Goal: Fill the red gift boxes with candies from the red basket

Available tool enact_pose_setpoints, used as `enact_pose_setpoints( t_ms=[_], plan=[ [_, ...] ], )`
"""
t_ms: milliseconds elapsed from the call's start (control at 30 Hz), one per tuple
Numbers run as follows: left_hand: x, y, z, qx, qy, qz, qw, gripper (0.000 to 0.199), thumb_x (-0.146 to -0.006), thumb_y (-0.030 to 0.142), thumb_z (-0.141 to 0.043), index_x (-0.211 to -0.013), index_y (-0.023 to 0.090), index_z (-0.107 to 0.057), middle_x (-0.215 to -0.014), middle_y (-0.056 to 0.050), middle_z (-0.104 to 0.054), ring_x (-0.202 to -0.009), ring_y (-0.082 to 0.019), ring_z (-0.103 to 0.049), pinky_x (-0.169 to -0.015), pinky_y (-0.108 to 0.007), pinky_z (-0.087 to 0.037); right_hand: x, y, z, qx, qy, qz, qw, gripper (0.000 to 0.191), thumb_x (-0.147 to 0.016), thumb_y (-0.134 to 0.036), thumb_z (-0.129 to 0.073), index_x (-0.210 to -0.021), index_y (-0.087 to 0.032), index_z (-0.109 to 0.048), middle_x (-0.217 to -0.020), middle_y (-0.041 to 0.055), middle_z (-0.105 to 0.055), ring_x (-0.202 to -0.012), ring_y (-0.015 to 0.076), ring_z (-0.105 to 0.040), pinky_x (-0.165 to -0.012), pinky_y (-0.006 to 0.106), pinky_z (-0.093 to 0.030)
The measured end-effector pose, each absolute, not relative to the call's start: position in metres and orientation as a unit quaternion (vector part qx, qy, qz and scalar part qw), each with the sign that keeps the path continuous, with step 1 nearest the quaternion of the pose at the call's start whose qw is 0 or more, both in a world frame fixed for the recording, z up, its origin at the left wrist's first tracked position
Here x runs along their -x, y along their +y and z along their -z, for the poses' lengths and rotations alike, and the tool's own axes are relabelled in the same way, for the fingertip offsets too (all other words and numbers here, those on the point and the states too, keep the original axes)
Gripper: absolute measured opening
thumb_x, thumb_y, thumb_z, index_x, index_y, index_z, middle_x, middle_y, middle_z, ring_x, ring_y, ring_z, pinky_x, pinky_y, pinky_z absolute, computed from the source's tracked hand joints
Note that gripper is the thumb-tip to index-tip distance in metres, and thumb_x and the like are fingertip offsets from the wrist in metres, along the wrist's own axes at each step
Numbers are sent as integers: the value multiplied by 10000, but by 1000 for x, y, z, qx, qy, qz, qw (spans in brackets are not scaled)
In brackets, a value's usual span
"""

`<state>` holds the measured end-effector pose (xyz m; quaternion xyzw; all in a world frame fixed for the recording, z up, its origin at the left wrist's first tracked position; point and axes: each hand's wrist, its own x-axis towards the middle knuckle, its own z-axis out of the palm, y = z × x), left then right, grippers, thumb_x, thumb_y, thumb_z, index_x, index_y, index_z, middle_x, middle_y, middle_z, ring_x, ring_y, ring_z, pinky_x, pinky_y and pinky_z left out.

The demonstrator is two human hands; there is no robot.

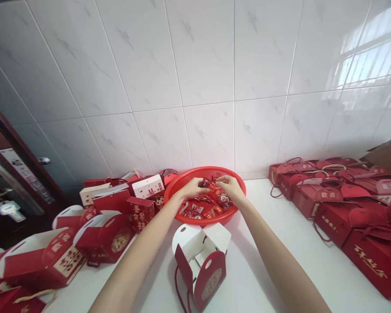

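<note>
A red plastic basket (172, 187) stands against the wall with red-wrapped candies (198, 208) in it. Both hands reach into its far part, close together. My left hand (193, 188) has its fingers curled around a dark red wrapped candy, thumb apart from the index finger. Opposite it, my right hand (230, 188) is bent over red wrapped candies with its fingertips closed on them; exactly how many is hidden. Between my forearms, just in front of the basket, a red gift box (211, 278) stands with its white-lined flaps spread, its inside showing and a dark red cord hanging at its side.
On the left, several red gift boxes (107, 243) with raised flaps line the white table (257, 265). Closed red boxes with cord handles (332, 213) stand in rows on the right. Behind is a tiled wall (208, 130); a door with keys (9, 211) is at far left.
</note>
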<state>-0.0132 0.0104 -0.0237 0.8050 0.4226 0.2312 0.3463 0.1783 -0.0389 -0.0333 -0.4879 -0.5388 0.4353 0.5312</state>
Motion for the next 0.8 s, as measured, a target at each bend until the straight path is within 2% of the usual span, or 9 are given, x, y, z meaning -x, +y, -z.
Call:
enact_pose_setpoints(
  t_ms=[133,233,333,467,633,800],
  plan=[
    [10,8,21,-780,394,-280,396,471,-650,561,-762,-815,140,-626,-756,-29,-664,-716,-173,-605,-691,-312,-488,-178,-38,36,484,-532,-451,528,247,-660,-210,-750,-896,-178,-684,-903,47,-716,-767,170,-677,-606,234,-519],
    [7,6,21,-763,383,-295,428,473,-636,526,-804,-848,134,-645,-814,-49,-701,-778,-190,-643,-762,-335,-516,-177,-39,36,471,-532,-473,521,194,-615,-188,-782,-777,-175,-677,-758,27,-697,-656,167,-649,-530,246,-501],
    [6,5,20,-744,390,-305,448,407,-699,493,-774,-856,140,-647,-844,-59,-714,-798,-197,-662,-782,-352,-533,-177,-41,33,453,-525,-486,532,166,-632,-227,-789,-702,-182,-647,-693,19,-675,-613,155,-632,-510,246,-496],
    [4,6,19,-727,410,-312,454,345,-810,488,-644,-857,146,-653,-842,-62,-712,-769,-182,-658,-753,-343,-537,-180,-46,25,407,-498,-517,565,212,-657,-324,-788,-756,-193,-654,-776,20,-702,-697,152,-658,-570,234,-514],
    [-2,5,19,-757,405,-280,430,360,-758,492,-718,-804,136,-701,-767,-34,-698,-718,-164,-621,-685,-288,-496,-182,-47,22,385,-495,-551,551,245,-605,-324,-829,-735,-189,-672,-808,10,-720,-738,142,-662,-641,231,-517],
    [-5,-5,15,-784,410,-233,404,469,-787,585,-679,-765,120,-733,-698,-52,-697,-668,-178,-626,-592,-269,-461,-182,-42,27,378,-429,-537,620,256,-611,-322,-839,-732,-172,-671,-772,22,-709,-729,151,-668,-660,260,-550]
  ],
)
